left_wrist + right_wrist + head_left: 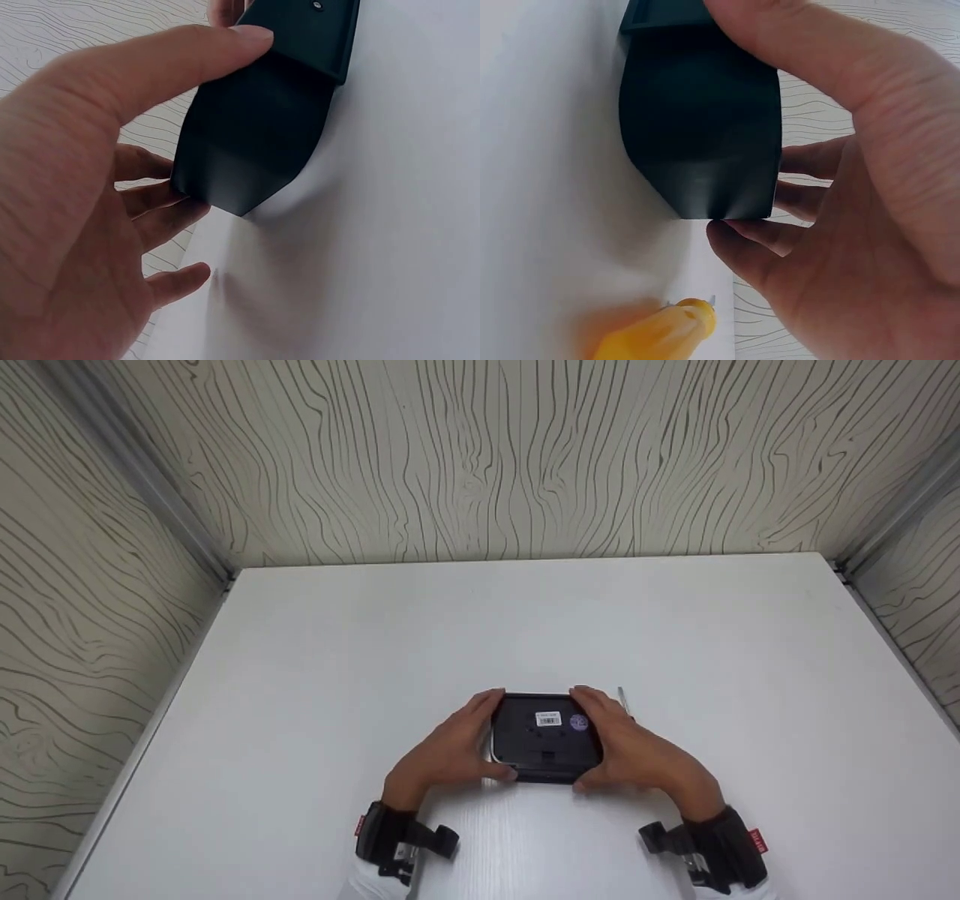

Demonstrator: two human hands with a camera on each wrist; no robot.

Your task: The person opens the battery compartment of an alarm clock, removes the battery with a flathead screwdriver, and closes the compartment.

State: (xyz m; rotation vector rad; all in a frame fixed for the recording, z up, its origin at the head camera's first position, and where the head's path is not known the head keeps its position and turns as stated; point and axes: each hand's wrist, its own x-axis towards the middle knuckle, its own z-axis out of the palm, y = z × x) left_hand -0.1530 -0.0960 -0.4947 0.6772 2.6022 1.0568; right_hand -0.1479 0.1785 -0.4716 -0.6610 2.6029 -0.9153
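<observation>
A black box-like device [525, 739] lies between my two hands, its underside or back facing up with a white barcode sticker [548, 718] and a round purple sticker [578, 723]. My left hand [457, 746] grips its left end, thumb [247, 37] on the near edge and fingers along the far side. The right hand [626, 746] holds the opposite end the same way. Both wrist views show the device's smooth, angled black side wall [701, 127] close over the white surface. A small screw [317, 5] shows on the device in the left wrist view.
Just right of my right hand lies a screwdriver, its metal shaft [624, 701] showing in the head view and its yellow handle [660, 334] in the right wrist view. The white table [300, 675] is bounded by wood-grain patterned panels [480, 457] at the back and sides.
</observation>
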